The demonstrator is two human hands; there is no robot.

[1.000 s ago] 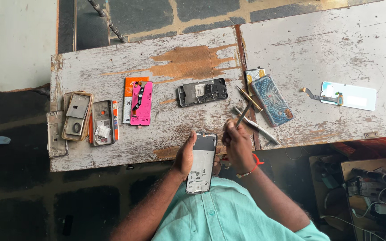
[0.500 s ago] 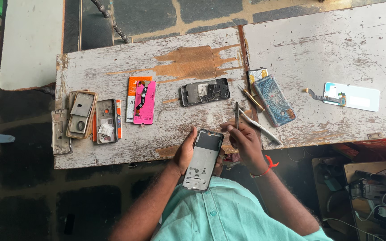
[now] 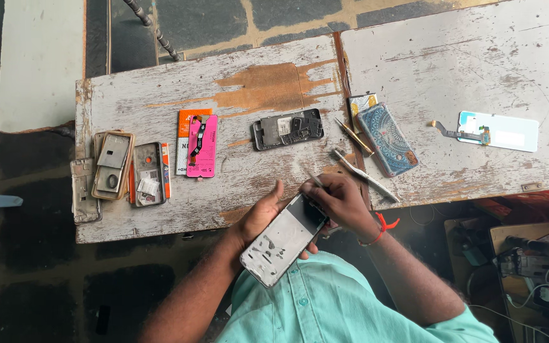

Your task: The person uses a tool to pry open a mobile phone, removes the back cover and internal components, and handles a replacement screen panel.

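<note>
My left hand (image 3: 257, 219) grips an opened phone body (image 3: 282, 240) from below, tilted over the table's near edge. My right hand (image 3: 341, 202) pinches a thin metal tool (image 3: 313, 178) whose tip rests at the phone's upper end. A red cord circles my right wrist. On the worn white table (image 3: 160, 101) lie a dark phone frame (image 3: 287, 129), a pink part on an orange card (image 3: 200, 145), a blue patterned phone cover (image 3: 387, 138), a screwdriver (image 3: 355, 137) and tweezers (image 3: 363, 173).
At the table's left end sit stacked phone frames and back covers (image 3: 114, 166). A white screen panel with a flex cable (image 3: 497, 131) lies on the right-hand table. A box with cables and tools (image 3: 535, 267) stands on the floor at the right.
My left hand has turned the phone body so it slants down to the left. My right hand has come closer to the phone's upper end with the tool. The view has shifted slightly.
</note>
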